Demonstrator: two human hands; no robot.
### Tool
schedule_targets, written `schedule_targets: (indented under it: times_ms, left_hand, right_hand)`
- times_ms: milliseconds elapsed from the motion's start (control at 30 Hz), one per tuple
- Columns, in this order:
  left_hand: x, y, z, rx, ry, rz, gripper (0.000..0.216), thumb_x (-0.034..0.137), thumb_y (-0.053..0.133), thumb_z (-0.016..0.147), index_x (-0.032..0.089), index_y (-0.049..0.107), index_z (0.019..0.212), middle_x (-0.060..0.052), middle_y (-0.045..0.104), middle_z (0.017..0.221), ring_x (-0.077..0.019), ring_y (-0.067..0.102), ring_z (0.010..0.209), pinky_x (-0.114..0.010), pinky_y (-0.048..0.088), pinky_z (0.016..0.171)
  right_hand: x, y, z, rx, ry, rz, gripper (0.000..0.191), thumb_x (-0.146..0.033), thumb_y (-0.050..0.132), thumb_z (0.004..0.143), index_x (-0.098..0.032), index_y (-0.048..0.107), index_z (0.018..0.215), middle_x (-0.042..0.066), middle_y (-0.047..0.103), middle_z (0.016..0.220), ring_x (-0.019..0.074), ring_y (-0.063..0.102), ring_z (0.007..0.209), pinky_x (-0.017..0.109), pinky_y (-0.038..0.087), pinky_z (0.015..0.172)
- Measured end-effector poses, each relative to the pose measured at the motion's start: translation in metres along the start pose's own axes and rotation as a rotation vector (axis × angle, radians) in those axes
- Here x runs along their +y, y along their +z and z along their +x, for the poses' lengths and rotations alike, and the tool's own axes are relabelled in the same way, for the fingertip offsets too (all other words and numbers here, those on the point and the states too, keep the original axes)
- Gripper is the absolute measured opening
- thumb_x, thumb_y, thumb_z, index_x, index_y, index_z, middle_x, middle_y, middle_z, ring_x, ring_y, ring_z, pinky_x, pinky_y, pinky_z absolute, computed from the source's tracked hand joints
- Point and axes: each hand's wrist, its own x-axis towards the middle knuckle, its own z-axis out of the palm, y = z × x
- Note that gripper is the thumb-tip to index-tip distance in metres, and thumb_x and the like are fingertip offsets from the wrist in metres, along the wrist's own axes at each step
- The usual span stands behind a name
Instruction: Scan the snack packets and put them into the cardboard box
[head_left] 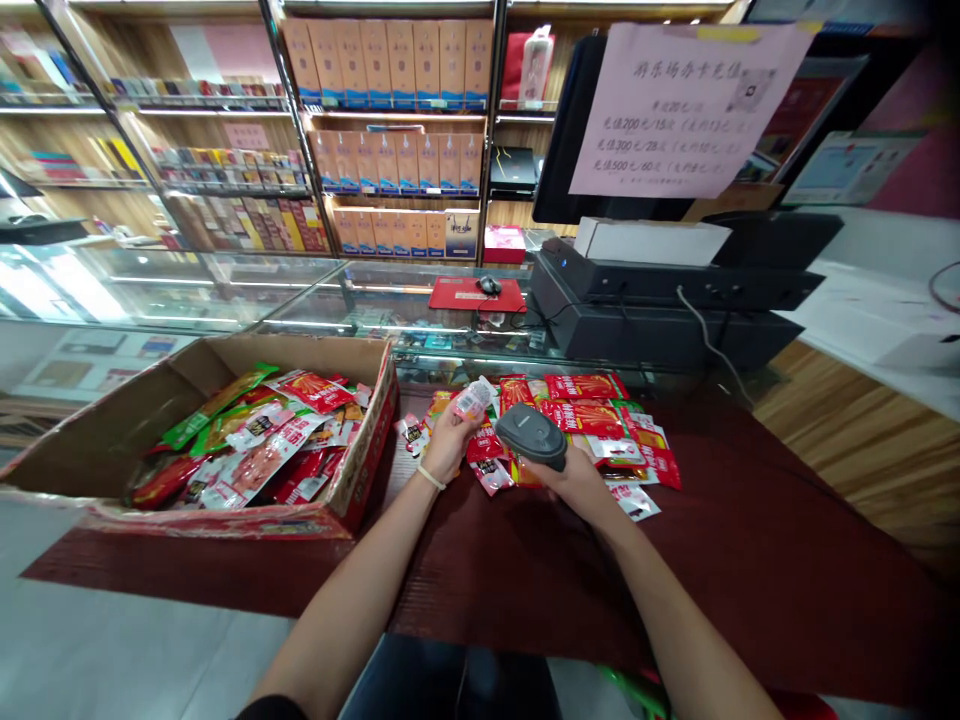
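Note:
My left hand [448,440] is closed on a small pink and white snack packet [475,398], its printed label side turned up. In my right hand [576,482] is a dark grey barcode scanner [531,434], its head pointing left toward that packet, a short gap apart. Beneath and behind both hands, several red snack packets [585,386] lie spread over the dark red counter [510,590]. To the left of my left hand stands an open cardboard box [375,440] with a heap of red, green and white snack packets [259,450] inside.
Behind the packets is a glass display case [300,300] with a computer mouse [489,286] on a red mat [457,293]. A black cash drawer [660,335] and a monitor [559,150] with a pink paper notice [682,110] stand at right. Shelves of boxes [390,60] line the back.

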Motion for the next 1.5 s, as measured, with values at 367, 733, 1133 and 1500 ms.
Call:
schedule_targets:
  times_ms: [367, 733, 1133, 1500]
  left_hand:
    - [0.043, 0.029, -0.01, 0.108, 0.302, 0.204, 0.035, 0.029, 0.074, 0.079, 0.02, 0.064, 0.112, -0.007, 0.071, 0.112, -0.0212, 0.068, 0.102, -0.035, 0.052, 0.097]
    - [0.215, -0.018, -0.089, 0.154, 0.683, 1.289, 0.033, 0.025, 0.051, 0.094, 0.022, 0.061, 0.125, -0.007, 0.069, 0.124, -0.0213, 0.065, 0.113, -0.037, 0.049, 0.102]
    - [0.218, -0.087, -0.079, 0.301, 0.604, 1.716, 0.035, 0.018, 0.053, 0.088, 0.02, 0.068, 0.12, -0.007, 0.072, 0.12, -0.0244, 0.068, 0.112, -0.037, 0.051, 0.099]
    - [0.189, -0.017, -0.09, 0.127, 0.767, 1.731, 0.029, 0.03, 0.052, 0.095, 0.022, 0.068, 0.118, -0.006, 0.075, 0.113, -0.0237, 0.071, 0.099, -0.034, 0.053, 0.089]
  right_hand:
    - [0.016, -0.004, 0.002, 0.025, 0.079, 0.137, 0.046, -0.061, 0.068, 0.082, -0.022, 0.053, 0.061, -0.003, 0.051, 0.043, 0.013, 0.048, 0.036, 0.027, 0.038, 0.042]
    - [0.02, -0.007, 0.003, 0.022, 0.085, 0.098, 0.049, -0.06, 0.067, 0.083, -0.022, 0.054, 0.055, 0.0, 0.054, 0.042, 0.0146, 0.05, 0.038, 0.028, 0.04, 0.043]
    - [0.007, -0.007, 0.003, 0.024, 0.085, 0.072, 0.051, -0.059, 0.066, 0.083, -0.022, 0.052, 0.052, 0.001, 0.052, 0.04, 0.0142, 0.05, 0.039, 0.028, 0.041, 0.046]
    - [0.006, -0.024, 0.003, 0.196, 0.104, 0.295, 0.047, -0.056, 0.073, 0.08, -0.02, 0.054, 0.057, -0.003, 0.049, 0.042, 0.0102, 0.046, 0.035, 0.023, 0.038, 0.039]
